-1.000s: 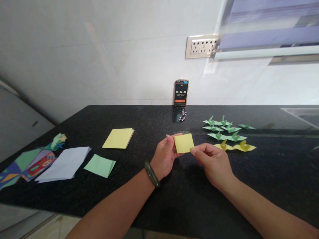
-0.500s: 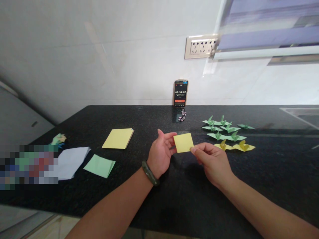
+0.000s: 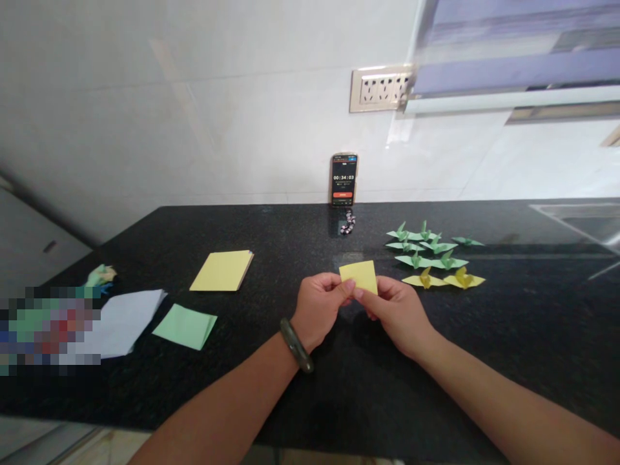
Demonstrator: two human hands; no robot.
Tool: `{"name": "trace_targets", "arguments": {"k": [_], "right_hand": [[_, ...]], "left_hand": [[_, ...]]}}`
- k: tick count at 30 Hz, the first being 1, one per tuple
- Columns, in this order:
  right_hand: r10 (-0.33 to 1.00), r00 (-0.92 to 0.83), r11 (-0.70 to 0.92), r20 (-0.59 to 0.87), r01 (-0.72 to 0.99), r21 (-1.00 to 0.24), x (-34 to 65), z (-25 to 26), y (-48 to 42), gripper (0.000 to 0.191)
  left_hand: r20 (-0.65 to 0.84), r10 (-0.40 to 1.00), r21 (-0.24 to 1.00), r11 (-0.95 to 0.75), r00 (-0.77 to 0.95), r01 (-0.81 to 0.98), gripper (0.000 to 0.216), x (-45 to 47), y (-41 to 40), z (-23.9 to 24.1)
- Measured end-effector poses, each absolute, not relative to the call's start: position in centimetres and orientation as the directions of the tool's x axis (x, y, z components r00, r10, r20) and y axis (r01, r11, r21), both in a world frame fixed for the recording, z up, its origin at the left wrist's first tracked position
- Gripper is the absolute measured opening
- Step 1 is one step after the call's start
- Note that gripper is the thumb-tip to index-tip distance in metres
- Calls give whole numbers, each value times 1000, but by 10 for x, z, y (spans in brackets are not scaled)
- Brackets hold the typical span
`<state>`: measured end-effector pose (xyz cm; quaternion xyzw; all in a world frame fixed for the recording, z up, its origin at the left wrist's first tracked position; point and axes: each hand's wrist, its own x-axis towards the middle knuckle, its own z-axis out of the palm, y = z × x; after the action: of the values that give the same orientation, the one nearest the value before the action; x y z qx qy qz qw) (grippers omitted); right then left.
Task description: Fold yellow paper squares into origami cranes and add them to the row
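Between my two hands, above the dark countertop, is a small folded square of yellow paper (image 3: 359, 274). My left hand (image 3: 318, 307), with a dark green bangle (image 3: 296, 345) at the wrist, pinches its lower left part between thumb and fingers. The lower right corner is gripped by my right hand (image 3: 400, 313), its thumb close to the left thumb. Fingers behind the paper are partly hidden. To the right of the hands stand two yellow paper cranes (image 3: 445, 278), with several green paper cranes (image 3: 426, 245) behind them.
Left on the black countertop (image 3: 271, 239) lie a yellow paper stack (image 3: 221, 271), green paper (image 3: 186, 326), white sheets (image 3: 128, 320) and crumpled coloured paper (image 3: 100, 278). A phone (image 3: 344, 181) showing a timer leans on the wall, a beaded strap (image 3: 348, 223) before it.
My left hand has closed from spread fingers into a pinch on the yellow paper. My right thumb has moved further onto its front. The view has shifted slightly.
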<state>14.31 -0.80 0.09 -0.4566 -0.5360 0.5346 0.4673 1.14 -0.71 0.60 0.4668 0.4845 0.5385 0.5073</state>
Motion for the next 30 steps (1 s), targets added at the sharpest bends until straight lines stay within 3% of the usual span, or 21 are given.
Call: {"name": "trace_targets", "arguments": {"k": [7, 13, 18, 21, 25, 30], "right_hand": [[997, -77, -20, -20, 2, -1000, 149, 2, -3, 21], [980, -177, 118, 87, 173, -978, 150, 0, -2, 34], [986, -126, 138, 113, 206, -969, 148, -2, -3, 35], [988, -114, 121, 100, 198, -973, 149, 0, -3, 37], [977, -201, 111, 66, 218, -970, 150, 1, -4, 36], [960, -274, 129, 57, 251, -959, 151, -1, -4, 36]], "left_hand": [[39, 994, 999, -41, -102, -16, 23, 7, -5, 7], [86, 995, 990, -79, -56, 114, 23, 7, -6, 9], [158, 979, 966, -126, -128, 227, 26, 7, -5, 2], [137, 980, 988, -124, -143, 96, 35, 6, -3, 0], [65, 998, 982, -62, 8, -177, 29, 6, -2, 3], [-2, 985, 957, -48, -171, -286, 25, 0, 4, 5]]}}
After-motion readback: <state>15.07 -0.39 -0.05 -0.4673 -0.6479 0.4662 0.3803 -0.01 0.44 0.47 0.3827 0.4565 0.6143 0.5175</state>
